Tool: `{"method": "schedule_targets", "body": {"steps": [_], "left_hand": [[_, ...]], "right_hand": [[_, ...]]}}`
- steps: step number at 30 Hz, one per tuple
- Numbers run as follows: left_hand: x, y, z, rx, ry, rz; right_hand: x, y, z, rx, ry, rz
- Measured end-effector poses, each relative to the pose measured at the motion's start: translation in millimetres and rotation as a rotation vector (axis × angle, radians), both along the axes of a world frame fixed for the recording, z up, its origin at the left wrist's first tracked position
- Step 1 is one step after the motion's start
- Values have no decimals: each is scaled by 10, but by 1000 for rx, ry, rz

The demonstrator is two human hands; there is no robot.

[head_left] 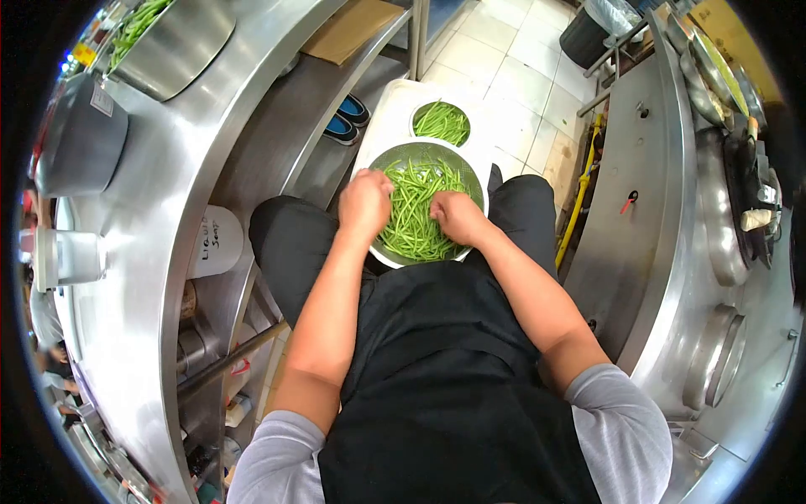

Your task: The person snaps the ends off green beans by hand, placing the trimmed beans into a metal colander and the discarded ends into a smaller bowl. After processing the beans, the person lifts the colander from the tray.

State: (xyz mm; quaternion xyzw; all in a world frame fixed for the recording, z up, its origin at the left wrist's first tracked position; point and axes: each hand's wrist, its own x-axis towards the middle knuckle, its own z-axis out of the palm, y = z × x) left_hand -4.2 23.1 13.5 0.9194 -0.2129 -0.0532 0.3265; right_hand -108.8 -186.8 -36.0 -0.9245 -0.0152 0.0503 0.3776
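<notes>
1. Looks like the sorting-by-hand step: I've got both hands in the big bowl [484,183] of green beans [411,223], which sits between the knees.
2. Left hand [366,202] is at the bowl's left side, right hand [458,217] over the beans' right side. Fingers curled on both; can't tell if either grip has a bean.
3. Smaller container [412,126] just beyond holds more beans. Imo, the next move calls for a light pinch, separating single beans.
</notes>
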Motion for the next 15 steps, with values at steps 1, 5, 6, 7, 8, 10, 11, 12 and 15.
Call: {"method": "schedule_targets", "body": {"steps": [1, 5, 6, 7, 8, 10, 11, 12, 15], "left_hand": [[102, -11, -42, -50, 123, 57], [12, -129, -68, 101, 338, 75], [-9, -160, -212, 177, 379, 4], [-70, -192, -294, 234, 377, -6], [-144, -198, -381, 293, 378, -20], [-198, -219, -514, 276, 330, 19], [-196, -248, -574, 249, 271, 62], [-177, -252, -526, 187, 242, 59], [-162, -209, -236, 82, 241, -32]], "right_hand": [[-22, -1, 55, 59, 38, -98], [43, 0, 169, 184, 4, -260], [83, -34, 128, 276, 59, -312], [112, -61, 82, 309, 40, -303], [126, -77, 23, 314, 48, -307], [129, -86, -55, 214, 6, -320], [135, -77, -95, 233, -11, -331], [124, -65, -77, 232, -7, -338], [115, -45, -16, 248, -9, -343]]}}
